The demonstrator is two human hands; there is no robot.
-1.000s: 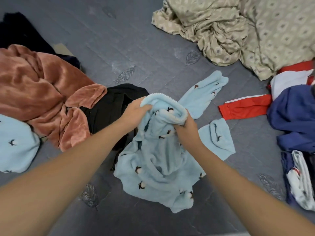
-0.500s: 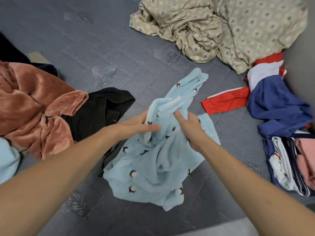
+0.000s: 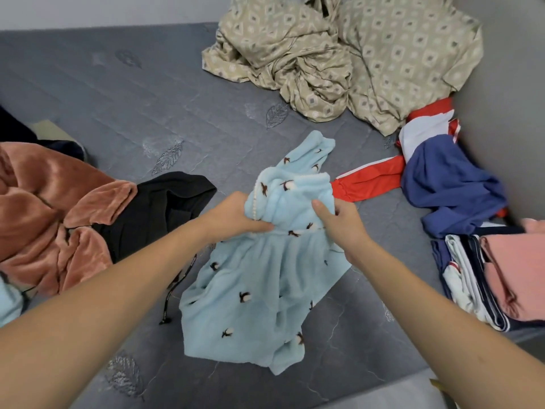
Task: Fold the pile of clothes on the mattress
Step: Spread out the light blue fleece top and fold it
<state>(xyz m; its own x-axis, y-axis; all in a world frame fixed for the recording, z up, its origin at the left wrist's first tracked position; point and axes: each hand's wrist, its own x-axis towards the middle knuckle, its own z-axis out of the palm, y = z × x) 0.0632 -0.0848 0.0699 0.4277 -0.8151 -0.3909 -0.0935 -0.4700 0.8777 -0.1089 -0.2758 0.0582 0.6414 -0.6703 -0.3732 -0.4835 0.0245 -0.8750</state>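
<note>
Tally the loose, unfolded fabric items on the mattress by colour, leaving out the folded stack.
Light blue: 2
Rust: 1
Black: 1
Beige patterned: 1
Red and white: 1
Navy: 1
Total: 7

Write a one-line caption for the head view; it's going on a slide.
Both hands, left and right, grip a light blue fleece garment above a grey mattress.

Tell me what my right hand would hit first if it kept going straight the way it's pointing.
Your right hand points up and slightly left, already gripping the blue fleece. Straight on, it would probably run along the fleece's upper sleeve, then bare mattress. Depth is hard to judge.
</note>
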